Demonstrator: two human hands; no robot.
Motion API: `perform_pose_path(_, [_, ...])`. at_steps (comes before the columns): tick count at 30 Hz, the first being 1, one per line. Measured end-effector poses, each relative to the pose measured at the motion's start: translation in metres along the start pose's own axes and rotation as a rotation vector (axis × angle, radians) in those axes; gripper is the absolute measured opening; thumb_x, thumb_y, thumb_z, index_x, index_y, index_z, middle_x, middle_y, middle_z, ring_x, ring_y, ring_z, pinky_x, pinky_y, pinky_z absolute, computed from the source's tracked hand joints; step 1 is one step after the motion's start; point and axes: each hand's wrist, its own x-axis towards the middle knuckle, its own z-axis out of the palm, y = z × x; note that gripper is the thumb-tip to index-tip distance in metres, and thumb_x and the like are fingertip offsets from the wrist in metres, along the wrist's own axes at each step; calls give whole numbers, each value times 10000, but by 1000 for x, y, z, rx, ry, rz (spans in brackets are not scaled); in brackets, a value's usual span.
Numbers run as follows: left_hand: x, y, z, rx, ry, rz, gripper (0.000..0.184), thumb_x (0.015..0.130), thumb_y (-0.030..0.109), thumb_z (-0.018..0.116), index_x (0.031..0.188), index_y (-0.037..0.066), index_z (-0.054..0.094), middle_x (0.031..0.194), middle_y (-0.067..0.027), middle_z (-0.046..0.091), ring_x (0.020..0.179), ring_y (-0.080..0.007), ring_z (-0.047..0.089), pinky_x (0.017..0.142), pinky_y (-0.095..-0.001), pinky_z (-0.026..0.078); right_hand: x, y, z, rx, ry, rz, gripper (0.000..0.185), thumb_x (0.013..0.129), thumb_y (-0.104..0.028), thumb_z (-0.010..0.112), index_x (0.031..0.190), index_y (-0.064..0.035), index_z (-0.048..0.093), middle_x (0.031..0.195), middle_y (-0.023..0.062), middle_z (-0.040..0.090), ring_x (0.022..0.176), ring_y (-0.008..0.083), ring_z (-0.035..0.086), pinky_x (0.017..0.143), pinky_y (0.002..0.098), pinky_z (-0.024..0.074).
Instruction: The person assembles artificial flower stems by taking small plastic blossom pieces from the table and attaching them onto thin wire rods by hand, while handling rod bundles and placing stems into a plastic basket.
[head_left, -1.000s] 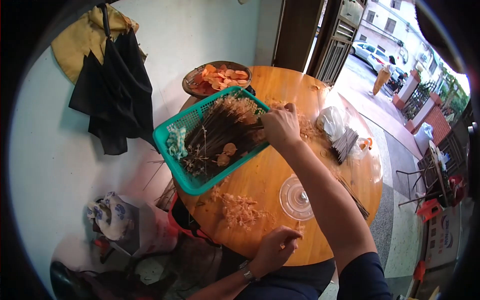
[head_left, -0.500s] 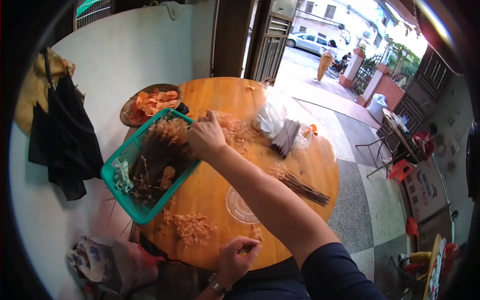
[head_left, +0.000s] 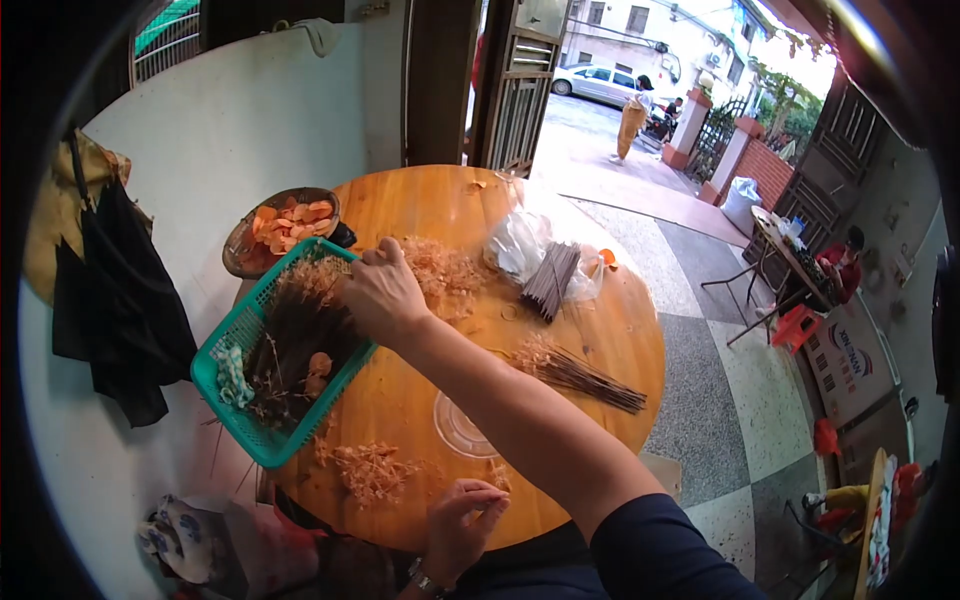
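My right hand (head_left: 382, 292) reaches across the table over the right rim of a green plastic basket (head_left: 218, 425), its fingers bent together. Whatever it may grip is hidden behind the hand. Dark thin stems with dried orange flower heads (head_left: 312, 280) fill the basket, along with a white-green bundle (head_left: 234, 378). Near the table's front edge, my left hand (head_left: 462, 520) is closed in a pinch; anything between its fingertips is too small to name. Just beyond them shows a small orange dried sprig (head_left: 499, 474). A pile of dried orange flowers (head_left: 372, 474) lies to its left.
On the round wooden table (head_left: 590, 440) lie a bundle of flower stems (head_left: 590, 382), a grey stick bundle (head_left: 551, 280), a plastic bag (head_left: 518, 240), a clear round lid (head_left: 465, 425) and more dried flowers (head_left: 440, 275). A bowl of orange discs (head_left: 290, 226) stands behind the basket.
The whole view has shifted slightly left and down. My right hand stays by the basket's right rim, and my left hand keeps its pinch near the table edge.
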Motion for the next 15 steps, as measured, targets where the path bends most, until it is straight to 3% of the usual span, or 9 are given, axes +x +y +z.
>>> perform_pose_path(4, [-1,0,-6,126,-80,-31,112,923,-9,797,1034,-13,781,974,-105,727,779,-138,716,718,-260,581,-8,-2,-25,115,202,6,80,819,-153,731,890,-117,729,892,56,680,1020,250,649,1010,442,389])
perform_pose_path(9, [0,18,-4,38,-62,-107,105,941,-21,771,1045,-37,770,936,-88,717,768,-124,722,689,-250,596,-67,1,-87,332,393,101,85,853,-119,711,935,-113,694,844,36,659,935,244,648,942,414,419])
perform_pose_path(15, [-3,13,-1,-70,-26,-72,83,949,-34,745,1031,-31,759,971,-95,693,786,-133,719,708,-256,602,-195,22,-133,622,327,443,207,825,-53,840,1020,-83,775,867,42,727,754,193,669,772,350,479])
